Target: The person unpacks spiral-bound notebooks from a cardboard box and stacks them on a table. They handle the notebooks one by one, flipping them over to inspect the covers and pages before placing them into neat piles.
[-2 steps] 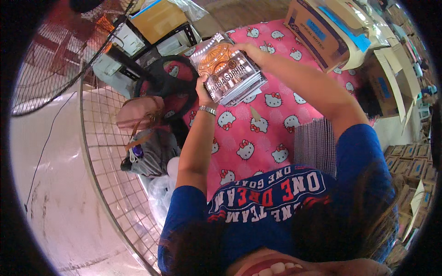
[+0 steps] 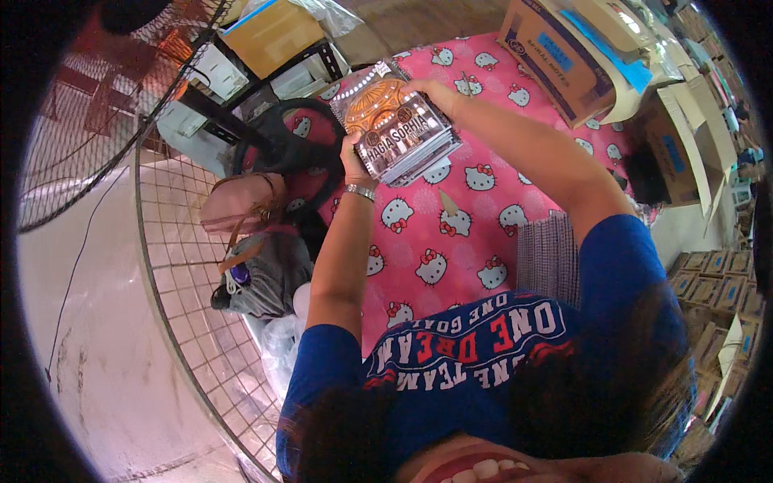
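A stack of spiral notebooks (image 2: 396,130) with an orange and brown picture cover lies at the far side of the pink table. My left hand (image 2: 353,159) is closed on its left near side, with a metal watch on the wrist. Across the stack's upper right edge, my right hand (image 2: 435,95) grips with the fingers partly hidden. The page edges fan out unevenly on the near right side. Whether the stack rests on the table or is slightly raised, I cannot tell.
A pink patterned cloth (image 2: 431,262) covers the table. Close to my right side stands a tall stack of spiral-bound notebooks (image 2: 547,253). An open cardboard box (image 2: 555,60) is at the far right. A black fan (image 2: 278,153), pink bag (image 2: 241,201) and wire mesh rack (image 2: 189,322) line the left.
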